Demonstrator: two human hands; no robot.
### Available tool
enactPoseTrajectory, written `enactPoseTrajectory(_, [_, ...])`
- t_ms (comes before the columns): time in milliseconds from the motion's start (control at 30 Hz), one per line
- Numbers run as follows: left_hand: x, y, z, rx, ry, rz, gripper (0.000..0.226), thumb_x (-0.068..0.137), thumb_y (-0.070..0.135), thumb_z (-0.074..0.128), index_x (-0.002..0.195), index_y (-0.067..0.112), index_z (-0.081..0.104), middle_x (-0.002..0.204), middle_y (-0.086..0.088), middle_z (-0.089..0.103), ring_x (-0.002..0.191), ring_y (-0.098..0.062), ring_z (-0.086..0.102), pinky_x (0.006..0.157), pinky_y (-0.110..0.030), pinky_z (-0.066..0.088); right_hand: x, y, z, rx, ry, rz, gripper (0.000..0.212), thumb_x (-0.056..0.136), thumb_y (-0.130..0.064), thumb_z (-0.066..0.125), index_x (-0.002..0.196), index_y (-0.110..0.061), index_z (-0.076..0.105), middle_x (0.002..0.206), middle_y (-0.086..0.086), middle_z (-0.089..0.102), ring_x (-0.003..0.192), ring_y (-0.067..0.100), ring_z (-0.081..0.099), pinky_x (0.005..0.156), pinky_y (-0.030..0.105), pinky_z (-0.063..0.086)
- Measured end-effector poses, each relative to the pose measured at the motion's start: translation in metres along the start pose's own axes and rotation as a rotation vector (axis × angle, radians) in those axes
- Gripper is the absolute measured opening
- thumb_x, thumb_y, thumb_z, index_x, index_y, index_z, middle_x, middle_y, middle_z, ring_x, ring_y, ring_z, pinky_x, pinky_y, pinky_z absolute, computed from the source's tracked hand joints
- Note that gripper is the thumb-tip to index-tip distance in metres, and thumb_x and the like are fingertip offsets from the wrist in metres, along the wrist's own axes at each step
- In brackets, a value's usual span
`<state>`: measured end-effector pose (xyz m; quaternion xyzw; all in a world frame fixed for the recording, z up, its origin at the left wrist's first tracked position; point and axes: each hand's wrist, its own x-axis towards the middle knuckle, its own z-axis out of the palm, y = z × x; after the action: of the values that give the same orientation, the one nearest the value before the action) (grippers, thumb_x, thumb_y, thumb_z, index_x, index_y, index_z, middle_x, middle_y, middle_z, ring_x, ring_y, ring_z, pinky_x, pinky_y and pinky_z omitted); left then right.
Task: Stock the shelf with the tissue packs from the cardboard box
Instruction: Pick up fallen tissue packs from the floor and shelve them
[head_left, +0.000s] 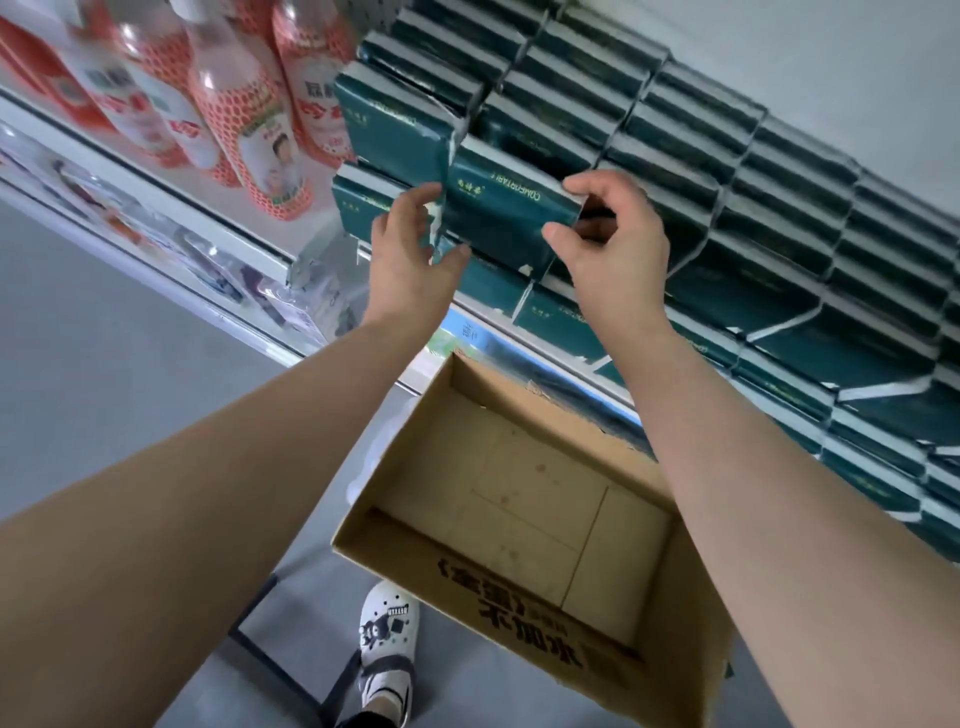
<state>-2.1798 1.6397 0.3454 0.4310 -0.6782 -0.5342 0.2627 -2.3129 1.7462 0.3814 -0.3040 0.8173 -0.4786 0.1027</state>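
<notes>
At the far left the bottles with red-and-white labels are blurred and cut off by the top edge, so we cannot read their print. The goods under the white shelf rail are a smear of colour that we cannot name. Fingers cover the left end of the tissue pack, and the other hand's thumb and forefinger cover part of its right end. Further right, the stacked green packs run out of the picture at the top and right edges. The right forearm hides one far corner of the cardboard box. Only one white shoe shows, near the bottom edge beside the box.

Both forearms rise from the lower corners and converge on the shelf, stretched forward above the box. We see the left hand from the back, wrist straight, and the right hand likewise, turned a little inward.

The left hand's fingers curl over the pack's left end with the thumb under its lower edge, gripping it. The right hand pinches the right end between a bent forefinger above and the thumb below.

The pack is held tilted against the front of the green stack, just right of the bottles. We cannot tell whether it rests on the packs beneath. The box stands open below the hands, its brown bottom flaps showing.
</notes>
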Motion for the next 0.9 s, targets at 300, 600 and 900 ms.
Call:
enactPoseTrajectory(300, [0.007,0.001,0.015,0.010,-0.122,-0.007,0.050,0.092,0.011,0.061,0.138,0.025,0.047,0.129,0.011,0.054,0.117,-0.005,0.052,0.097,-0.015,0.044,0.016,0.003,0.008,-0.066,0.044,-0.089,0.034,0.082,0.003,0.071,0.111,-0.015,0.068,0.118,0.003,0.050,0.089,0.007,0.062,0.079,0.010,0.049])
enactPoseTrajectory(600, [0.001,0.004,0.024,0.086,-0.160,0.002,0.051,0.094,0.012,0.057,0.141,0.028,0.046,0.138,0.009,0.053,0.124,-0.004,0.049,0.099,-0.014,0.040,-0.005,0.011,0.000,-0.035,0.036,-0.092,0.040,0.086,0.009,0.061,0.118,-0.015,0.065,0.112,0.004,0.052,0.099,0.011,0.061,0.084,0.009,0.048])
enactPoseTrajectory(900, [-0.069,0.012,0.063,0.120,-0.159,0.061,0.034,0.091,0.009,0.058,0.121,0.024,0.064,0.110,0.008,0.067,0.101,-0.002,0.060,0.083,-0.003,0.044,-0.077,0.052,-0.056,-0.022,0.047,-0.027,0.031,0.090,0.002,0.062,0.116,-0.014,0.066,0.105,0.000,0.057,0.092,0.013,0.061,0.083,0.022,0.052])
